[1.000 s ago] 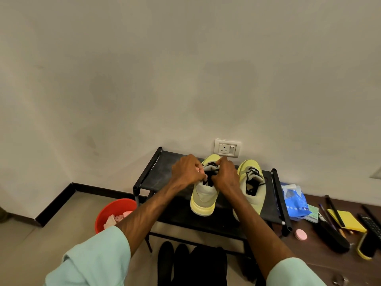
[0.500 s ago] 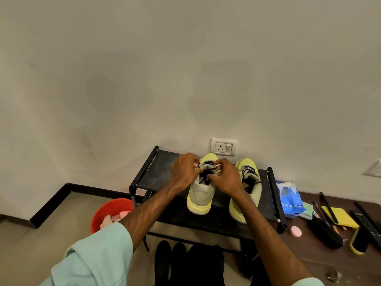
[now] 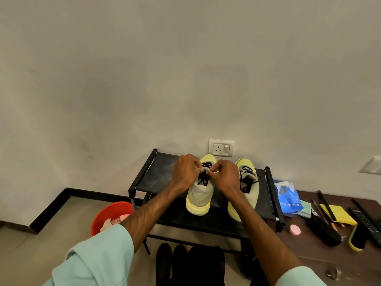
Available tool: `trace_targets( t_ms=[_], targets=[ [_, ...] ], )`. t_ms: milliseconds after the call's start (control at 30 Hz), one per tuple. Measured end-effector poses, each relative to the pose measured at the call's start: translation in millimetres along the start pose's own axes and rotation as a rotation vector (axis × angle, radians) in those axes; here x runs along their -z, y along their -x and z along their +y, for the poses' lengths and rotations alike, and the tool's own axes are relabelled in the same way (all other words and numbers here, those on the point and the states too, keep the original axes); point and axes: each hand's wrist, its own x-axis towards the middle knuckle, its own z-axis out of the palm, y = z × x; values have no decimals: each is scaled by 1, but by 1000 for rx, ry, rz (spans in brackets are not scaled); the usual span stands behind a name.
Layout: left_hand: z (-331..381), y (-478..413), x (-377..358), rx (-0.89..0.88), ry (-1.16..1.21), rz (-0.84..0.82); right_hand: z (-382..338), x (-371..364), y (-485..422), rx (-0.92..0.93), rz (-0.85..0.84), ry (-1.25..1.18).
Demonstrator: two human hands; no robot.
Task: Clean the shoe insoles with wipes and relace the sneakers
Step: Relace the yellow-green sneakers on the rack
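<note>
"So why are both hands crowded over 1 sneaker (image 3: pixel 199 200)?"

"Lacing is close work. The left hand (image 3: pixel 186 172) and the right hand (image 3: pixel 223 175) sit knuckle to knuckle, fingers curled in, each pinching a bit of the black lace (image 3: pixel 203 179) at the top eyelets, directly under the fingertips."

"And the heel faces the person?"

"Yes, heel toward the wrists, toe out beyond the knuckles, so the eyelet rows run straight away from the hands. It stands on the black rack (image 3: pixel 165 174), which I judge brings it up to a handy height."

"The 2nd sneaker (image 3: pixel 246 164)?"

"Just beside the right hand, on its outer side, turned the same way. Its lace looks loose, so I'd guess it waits its turn."

"Where are the wipes?"

"The blue pack (image 3: pixel 288 198) lies well off to the right of the right hand, past the rack's end post. A red bucket (image 3: pixel 111 213) holding crumpled pieces sits low, left of the left forearm. That suggests the wiping is finished and relacing is the step in hand."
</note>
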Motion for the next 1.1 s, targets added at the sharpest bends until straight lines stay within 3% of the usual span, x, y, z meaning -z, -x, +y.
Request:
trace_targets(
  t_ms=[233, 367, 733, 933, 1100],
  targets=[
    [-6, -3, -7, -20, -104, 23, 0, -7, -3, -49, -1, 12],
    [-10, -5, -13, -58, -211, -44, 4, -12, -7, -38, -23, 48],
    [5, -13, -23, -83, -453, -88, 6, -22, -15, 46, -43, 290],
    [7, -11, -18, -70, -426, -97, 2, -21, -13, 41, -55, 268],
    [9, 0, -10, -60, -338, -134, 10, -14, -4, 20, -67, 96]
  ],
)
